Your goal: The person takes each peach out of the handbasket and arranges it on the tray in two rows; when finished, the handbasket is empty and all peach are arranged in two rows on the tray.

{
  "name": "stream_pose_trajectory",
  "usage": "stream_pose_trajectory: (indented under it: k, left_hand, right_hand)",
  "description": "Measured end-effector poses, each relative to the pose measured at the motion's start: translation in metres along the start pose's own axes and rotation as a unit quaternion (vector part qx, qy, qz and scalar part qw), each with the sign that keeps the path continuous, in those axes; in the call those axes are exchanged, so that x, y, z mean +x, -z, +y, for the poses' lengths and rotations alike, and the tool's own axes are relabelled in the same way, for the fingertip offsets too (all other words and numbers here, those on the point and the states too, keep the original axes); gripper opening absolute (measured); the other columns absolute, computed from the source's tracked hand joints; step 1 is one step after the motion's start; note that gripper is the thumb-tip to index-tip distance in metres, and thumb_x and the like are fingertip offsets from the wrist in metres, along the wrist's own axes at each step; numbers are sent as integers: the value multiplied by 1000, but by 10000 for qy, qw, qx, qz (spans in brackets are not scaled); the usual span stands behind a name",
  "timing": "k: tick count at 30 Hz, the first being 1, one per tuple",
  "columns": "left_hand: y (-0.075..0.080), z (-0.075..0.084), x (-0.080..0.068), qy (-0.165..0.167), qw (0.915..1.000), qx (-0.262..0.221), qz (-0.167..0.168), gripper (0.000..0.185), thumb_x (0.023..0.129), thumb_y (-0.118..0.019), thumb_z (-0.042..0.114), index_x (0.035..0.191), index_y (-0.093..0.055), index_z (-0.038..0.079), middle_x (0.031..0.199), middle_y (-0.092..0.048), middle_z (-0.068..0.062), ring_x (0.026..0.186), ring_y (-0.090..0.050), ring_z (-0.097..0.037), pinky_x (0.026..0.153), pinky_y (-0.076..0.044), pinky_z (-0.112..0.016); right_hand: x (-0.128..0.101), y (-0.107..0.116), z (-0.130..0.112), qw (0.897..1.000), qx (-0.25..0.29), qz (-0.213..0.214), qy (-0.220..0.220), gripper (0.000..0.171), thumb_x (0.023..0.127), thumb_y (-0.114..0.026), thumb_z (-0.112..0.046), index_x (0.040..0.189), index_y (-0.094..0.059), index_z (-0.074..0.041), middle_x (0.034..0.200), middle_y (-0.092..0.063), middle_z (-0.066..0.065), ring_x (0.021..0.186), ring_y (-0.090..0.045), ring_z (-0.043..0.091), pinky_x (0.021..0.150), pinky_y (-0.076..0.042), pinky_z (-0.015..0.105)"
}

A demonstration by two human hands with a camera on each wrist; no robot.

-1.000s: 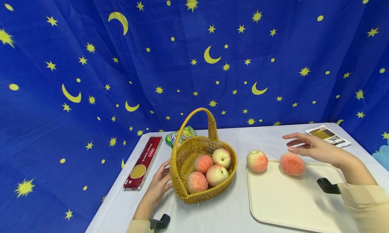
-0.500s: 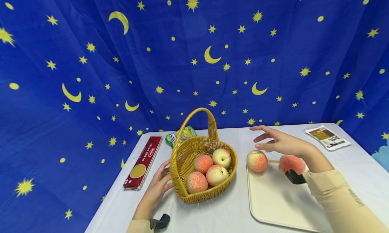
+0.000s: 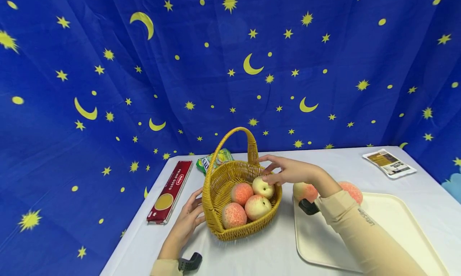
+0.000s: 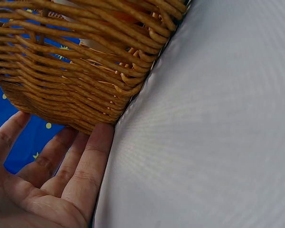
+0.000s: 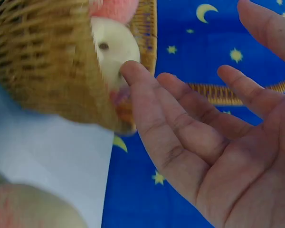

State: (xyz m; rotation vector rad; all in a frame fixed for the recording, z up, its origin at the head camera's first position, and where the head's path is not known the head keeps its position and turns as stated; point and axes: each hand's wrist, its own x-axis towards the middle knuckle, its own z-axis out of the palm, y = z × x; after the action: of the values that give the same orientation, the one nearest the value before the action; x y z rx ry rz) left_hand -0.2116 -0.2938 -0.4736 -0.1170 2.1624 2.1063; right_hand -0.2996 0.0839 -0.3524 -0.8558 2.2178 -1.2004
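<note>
A yellow wicker basket point(image 3: 245, 233) with a tall arched handle holds several peaches, two red ones and two pale ones. My left hand point(image 3: 186, 219) touches the basket's left side; in the left wrist view its straight fingertips point(image 4: 100, 137) meet the lower wicker wall. Over the basket's right rim reaches my right hand point(image 3: 291, 171), its thumb overlapping the pale peach point(image 3: 262, 188) at the back right. Nothing lies in the right palm, and the fingers point(image 5: 147, 104) stay loosely extended in the right wrist view.
To the right, a cream tray point(image 3: 381, 228) has a peach point(image 3: 304, 191) at its far left corner and a red peach point(image 3: 351, 191) on its far edge, both partly behind the right arm. A red pasta packet point(image 3: 171, 192), a green bag point(image 3: 219, 159) and a white pouch point(image 3: 389, 163) also lie around.
My right hand has swept left from above the tray, past the peach at its corner, to the basket's right rim. My left hand and the basket have stayed put.
</note>
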Motion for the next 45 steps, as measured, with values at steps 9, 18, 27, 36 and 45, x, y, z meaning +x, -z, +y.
stream_pose_trajectory:
  k: [9,18,27,36,45]
  left_hand:
    - [0,1,-1,-58,10000,56,-26,63,103,-68,26,161,-45,30,155,-54,-13,127,-63,-19,101,-60,-39]
    - [-1,0,-2,-186,9997,100,-111,64,104,-67,24,163,-43,27,153,-52,-16,124,-63,-17,97,-61,-35]
    - [-1,1,0,-145,9998,-16,-111,62,103,-68,23,161,-46,30,153,-54,-14,125,-63,-18,98,-60,-36]
    - [-1,3,0,-130,9998,-44,-109,63,102,-68,22,161,-46,31,154,-54,-15,125,-63,-19,98,-60,-37]
    - [0,3,-1,-128,9998,-49,-139,64,103,-67,22,162,-44,30,154,-52,-16,125,-63,-18,99,-59,-37]
  right_hand:
    - [27,-17,-14,9981,-89,-605,-69,70,105,-66,-28,165,-36,-8,152,-55,28,114,-73,33,95,-64,46]
    - [40,-28,-24,9965,43,-779,-291,70,104,-68,-28,164,-38,-9,150,-58,26,114,-74,33,95,-63,41]
    - [52,-33,-28,9963,92,-840,-170,65,106,-66,-27,164,-41,-9,153,-56,25,114,-73,32,94,-63,42]
    - [63,-35,-35,9974,-145,-690,-133,62,105,-68,-26,160,-46,-9,150,-59,23,100,-67,24,88,-60,41]
    - [79,-38,-34,9949,-889,-438,167,57,104,-70,-30,154,-54,-8,145,-66,19,133,-62,27,117,-48,47]
